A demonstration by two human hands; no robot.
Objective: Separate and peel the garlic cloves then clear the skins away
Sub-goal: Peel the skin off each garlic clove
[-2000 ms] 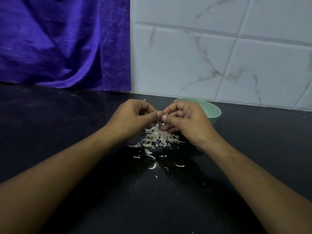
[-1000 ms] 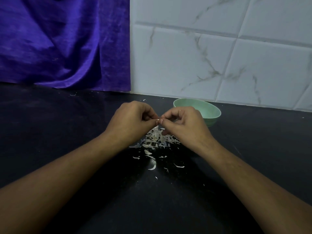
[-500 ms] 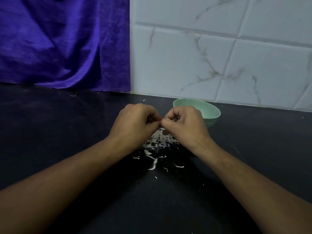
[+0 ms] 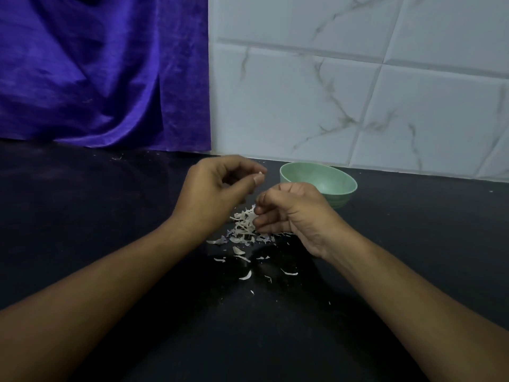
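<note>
Garlic skins lie in a small pale heap on the black counter, seen from the head camera; loose flakes are scattered on the near side of the heap, toward the person. The left hand hovers above and just left of the heap with its fingers curled; thumb and forefinger pinch a small pale scrap at their tips, though whether it is skin or a bit of clove cannot be told. The right hand sits lower, at the right edge of the heap, back of the hand up and fingers curled inward; its fingertips touch the skins; whether it grips anything inside the curl cannot be told. The two hands are near each other but apart. A green bowl stands on the counter just behind the right hand, which hides part of its near rim. Behind, a purple cloth hangs on the left down to the counter; white marbled tiles cover the wall on the right.
</note>
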